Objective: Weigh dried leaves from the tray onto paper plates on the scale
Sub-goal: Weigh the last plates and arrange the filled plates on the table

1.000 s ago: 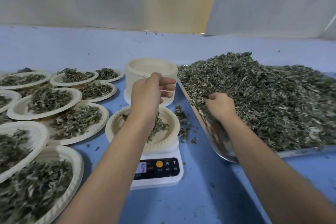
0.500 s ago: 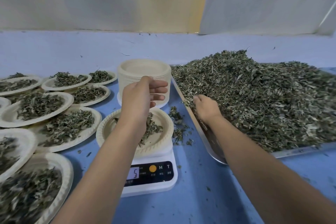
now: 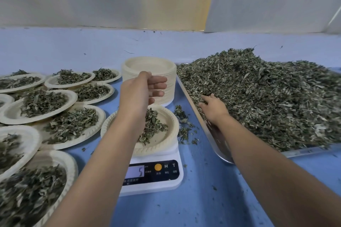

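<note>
A paper plate (image 3: 166, 140) with a small heap of dried leaves (image 3: 153, 127) sits on the white scale (image 3: 166, 184), whose display reads 5. My left hand (image 3: 142, 92) hovers just above that plate, fingers curled in over a pinch of leaves, the palm hidden. On the right, the metal tray (image 3: 219, 145) carries a big pile of dried leaves (image 3: 267, 101). My right hand (image 3: 214, 108) lies palm down at the pile's left edge, fingers stretched into the leaves.
A stack of empty paper plates (image 3: 149, 68) stands behind the scale. Several filled plates (image 3: 60, 127) overlap across the left of the blue table (image 3: 203, 208). Loose leaf bits (image 3: 184, 125) lie between scale and tray. A pale wall closes the back.
My right hand has gone from a curled fist to fingers stretched into the pile. My left hand stays over the plate, and the scale still reads 5.
</note>
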Available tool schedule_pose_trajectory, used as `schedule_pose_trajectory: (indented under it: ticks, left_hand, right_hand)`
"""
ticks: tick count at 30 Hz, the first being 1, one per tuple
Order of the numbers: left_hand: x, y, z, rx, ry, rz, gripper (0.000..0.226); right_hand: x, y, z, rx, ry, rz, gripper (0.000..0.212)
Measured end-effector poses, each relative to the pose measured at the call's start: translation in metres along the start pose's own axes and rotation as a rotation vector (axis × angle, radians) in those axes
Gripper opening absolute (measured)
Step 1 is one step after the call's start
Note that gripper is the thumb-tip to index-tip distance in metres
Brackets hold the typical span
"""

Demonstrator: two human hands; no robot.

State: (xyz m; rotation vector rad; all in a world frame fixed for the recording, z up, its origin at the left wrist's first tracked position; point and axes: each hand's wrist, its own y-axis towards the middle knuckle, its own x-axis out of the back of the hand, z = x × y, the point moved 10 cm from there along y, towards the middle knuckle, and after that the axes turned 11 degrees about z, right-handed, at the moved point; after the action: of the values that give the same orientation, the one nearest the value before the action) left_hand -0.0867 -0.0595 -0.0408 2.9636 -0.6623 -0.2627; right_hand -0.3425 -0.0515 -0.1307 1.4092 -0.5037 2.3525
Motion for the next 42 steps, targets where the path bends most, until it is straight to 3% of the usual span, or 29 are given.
schedule_pose_trajectory:
  ticks: [4,13,16,18,20,24,27,30,34,39,42]
  left_hand:
    - [0.003,-0.002,-0.001,-0.004,0.005,-0.009,0.039]
    - [0.004,-0.004,0.001,0.014,0.020,-0.005,0.039]
    - [0.004,-0.004,0.000,0.011,0.015,-0.003,0.039]
    - [0.004,-0.005,-0.001,0.006,0.011,-0.002,0.039]
    - [0.005,-0.006,-0.004,-0.006,0.012,-0.003,0.039]
    - [0.008,-0.008,-0.009,-0.022,0.003,-0.009,0.040]
    - [0.012,-0.011,-0.013,-0.028,-0.006,-0.017,0.039]
    - [0.020,-0.015,-0.017,-0.030,-0.002,-0.032,0.038]
    - [0.040,-0.022,-0.024,-0.050,-0.001,-0.074,0.039]
    - [0.063,-0.024,-0.029,-0.055,-0.058,-0.130,0.039]
    - [0.067,-0.023,-0.028,-0.050,-0.073,-0.140,0.039]
  right_hand:
    - [-0.024,-0.001,0.018,0.101,-0.183,0.181,0.042]
    - [0.006,-0.026,0.039,0.095,-0.358,-0.067,0.020]
    - [0.013,-0.028,0.039,0.083,-0.334,-0.127,0.025]
    - [0.021,-0.028,0.031,0.055,-0.168,-0.168,0.033]
    - [0.029,-0.028,0.014,0.007,0.082,-0.206,0.027]
    - [0.033,-0.034,-0.018,-0.083,0.785,-0.263,0.017]
    - [0.034,-0.046,-0.005,-0.002,1.204,-0.217,0.017]
    - [0.032,-0.061,0.033,0.141,1.388,-0.082,0.013]
    - [0.030,-0.082,0.096,0.359,1.309,0.098,0.015]
    - [0.019,-0.110,0.157,0.582,0.737,0.152,0.022]
    - [0.009,-0.119,0.170,0.620,0.564,0.202,0.020]
